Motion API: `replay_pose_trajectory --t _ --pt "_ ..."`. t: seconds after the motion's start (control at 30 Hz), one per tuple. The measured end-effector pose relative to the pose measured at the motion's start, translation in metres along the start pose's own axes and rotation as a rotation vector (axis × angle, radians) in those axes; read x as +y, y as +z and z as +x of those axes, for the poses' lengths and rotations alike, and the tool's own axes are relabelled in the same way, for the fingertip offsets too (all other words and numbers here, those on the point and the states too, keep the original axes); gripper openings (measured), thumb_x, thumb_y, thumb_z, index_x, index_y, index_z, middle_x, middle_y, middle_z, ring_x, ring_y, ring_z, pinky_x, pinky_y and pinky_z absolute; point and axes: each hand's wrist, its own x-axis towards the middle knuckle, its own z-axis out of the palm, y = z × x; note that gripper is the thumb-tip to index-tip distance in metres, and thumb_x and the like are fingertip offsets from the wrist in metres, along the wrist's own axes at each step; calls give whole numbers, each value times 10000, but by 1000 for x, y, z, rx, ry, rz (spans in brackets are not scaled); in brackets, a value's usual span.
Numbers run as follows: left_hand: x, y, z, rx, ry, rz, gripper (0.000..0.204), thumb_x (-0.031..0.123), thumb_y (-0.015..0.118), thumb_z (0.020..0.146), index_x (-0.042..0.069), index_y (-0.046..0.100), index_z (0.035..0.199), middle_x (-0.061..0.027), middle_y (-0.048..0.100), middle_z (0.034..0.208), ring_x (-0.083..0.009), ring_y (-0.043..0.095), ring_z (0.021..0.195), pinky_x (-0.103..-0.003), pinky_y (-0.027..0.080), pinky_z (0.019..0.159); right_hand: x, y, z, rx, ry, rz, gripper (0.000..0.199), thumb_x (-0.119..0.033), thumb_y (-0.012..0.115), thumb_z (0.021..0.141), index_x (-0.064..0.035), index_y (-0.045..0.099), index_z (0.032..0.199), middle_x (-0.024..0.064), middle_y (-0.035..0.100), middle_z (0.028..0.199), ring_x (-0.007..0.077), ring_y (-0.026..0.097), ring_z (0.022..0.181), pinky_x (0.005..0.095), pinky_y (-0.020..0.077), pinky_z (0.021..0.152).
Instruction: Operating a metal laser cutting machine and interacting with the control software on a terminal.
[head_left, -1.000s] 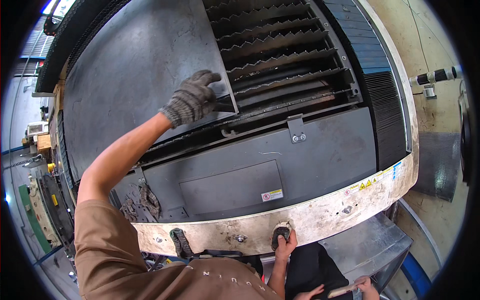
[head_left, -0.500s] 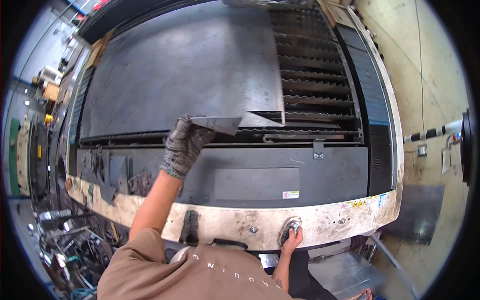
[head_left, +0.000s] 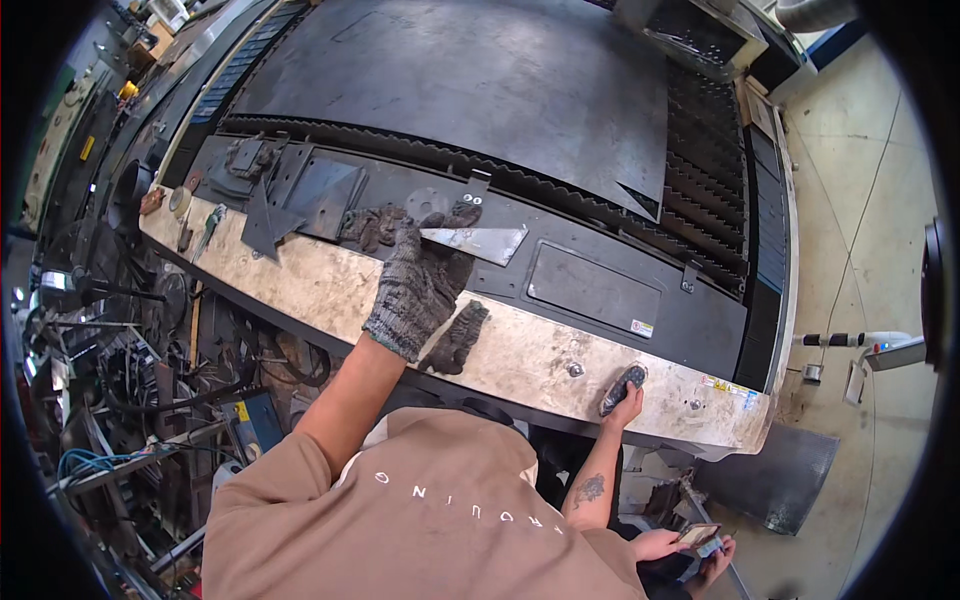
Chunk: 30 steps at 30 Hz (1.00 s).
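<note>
My left hand (head_left: 412,290), in a dark grey knitted work glove, grips a pointed, roughly triangular piece of sheet metal (head_left: 490,242) by its narrow end. The piece is above the dark front cover of a cutting machine. My bare right hand (head_left: 627,407) is closed round a dark handheld remote (head_left: 620,390), which looks wrapped in clear plastic, at the machine's pale front ledge (head_left: 520,345). A dark loose glove (head_left: 457,340) lies on the ledge between my hands. Another crumpled dark glove (head_left: 372,228) lies beyond my left hand.
A large metal sheet (head_left: 480,90) with a triangular notch lies on toothed slats (head_left: 705,140). Flat metal offcuts (head_left: 325,190) and a tape roll (head_left: 180,201) lie at the left. Scrap crowds the lower left. Another person's hands (head_left: 660,545) hold small items at lower right.
My left hand has brought the metal piece from the sheet's notched edge back over the front cover. The view has turned and tilted. My right hand stays on the remote at the ledge.
</note>
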Motion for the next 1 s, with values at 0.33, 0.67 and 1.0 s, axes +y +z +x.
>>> replay_pose_trajectory --t 0.33,0.67,1.0 --pt "65 -17 -56 124 -181 -4 486 509 496 1008 91 535 1253 -147 645 1220 -315 612 1163 -509 488 1028 65 61 -169 -219 104 -92 99 -112 649 901 -69 642 990 -6 641 842 96 607 718 247 494 660" --pt "111 -101 -60 -231 -339 68 457 119 559 976 -16 438 1395 -238 563 1352 -403 600 1205 -461 560 971 96 98 -232 -254 23 -196 135 -122 632 922 -39 620 1027 47 661 787 156 643 589 295 532 538" --pt "154 -100 -40 -352 -308 367 814 71 695 846 240 263 1514 -164 503 1398 -352 579 1236 -478 515 1018 79 134 -273 -186 37 -162 189 -132 642 920 -24 632 1074 52 664 816 154 643 602 323 569 540"
